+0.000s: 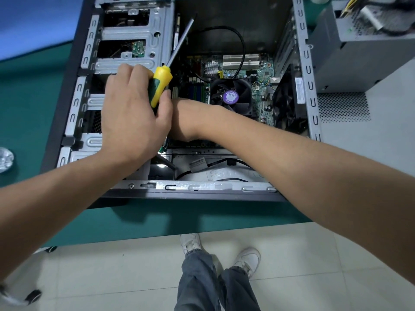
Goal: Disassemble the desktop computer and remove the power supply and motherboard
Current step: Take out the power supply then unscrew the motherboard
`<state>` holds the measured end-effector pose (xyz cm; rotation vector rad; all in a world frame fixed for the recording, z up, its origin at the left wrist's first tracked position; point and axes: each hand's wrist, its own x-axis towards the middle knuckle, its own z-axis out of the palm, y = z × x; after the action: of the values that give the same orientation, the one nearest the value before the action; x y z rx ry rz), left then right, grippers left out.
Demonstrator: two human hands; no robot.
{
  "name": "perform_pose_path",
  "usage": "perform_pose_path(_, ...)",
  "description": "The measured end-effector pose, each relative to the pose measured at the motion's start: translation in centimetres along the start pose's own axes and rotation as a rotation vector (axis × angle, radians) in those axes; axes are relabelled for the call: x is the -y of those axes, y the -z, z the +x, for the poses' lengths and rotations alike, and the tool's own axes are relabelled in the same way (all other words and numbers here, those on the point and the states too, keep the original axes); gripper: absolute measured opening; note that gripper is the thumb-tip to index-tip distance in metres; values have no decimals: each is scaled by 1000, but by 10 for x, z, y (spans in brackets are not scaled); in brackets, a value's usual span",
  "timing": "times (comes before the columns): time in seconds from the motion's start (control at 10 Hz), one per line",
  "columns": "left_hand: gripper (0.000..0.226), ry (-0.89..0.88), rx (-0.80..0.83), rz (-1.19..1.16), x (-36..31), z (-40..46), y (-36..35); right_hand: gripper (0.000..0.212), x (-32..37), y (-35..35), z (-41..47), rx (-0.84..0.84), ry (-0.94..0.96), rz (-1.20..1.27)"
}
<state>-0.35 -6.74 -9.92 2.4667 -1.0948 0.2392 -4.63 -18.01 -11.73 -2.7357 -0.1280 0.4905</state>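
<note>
The open computer case [305, 70] lies on its side on the green table. Inside it sits the green motherboard [261, 90] with a black CPU fan [231, 96] and a black cable looped above it. My left hand [132, 113] grips a yellow-and-green screwdriver [160, 85] whose shaft points up and away over the drive cage [134, 32]. My right hand [190, 120] reaches into the case beneath the left hand; its fingers are hidden behind the left hand. The grey power supply [359, 50] stands outside the case at the top right, cables trailing from it.
A grey perforated side panel [350, 122] lies right of the case. A shiny round object [5, 159] sits at the table's left edge. The green table [157, 218] ends just in front of the case. Below are tiled floor and my legs and white shoes.
</note>
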Motion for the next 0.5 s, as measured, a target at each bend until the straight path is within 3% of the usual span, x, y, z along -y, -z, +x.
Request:
perform_pose_path(0.2, 30, 3, 0, 5, 0, 0, 0, 13, 0, 0, 0, 27, 49, 73)
perform_pose_path(0.4, 31, 3, 3, 5, 0, 0, 0, 32, 2, 0, 0, 6, 12, -33)
perform_pose_path(0.5, 31, 7, 1, 5, -1, 0, 0, 32, -1, 0, 1, 37, 27, 15)
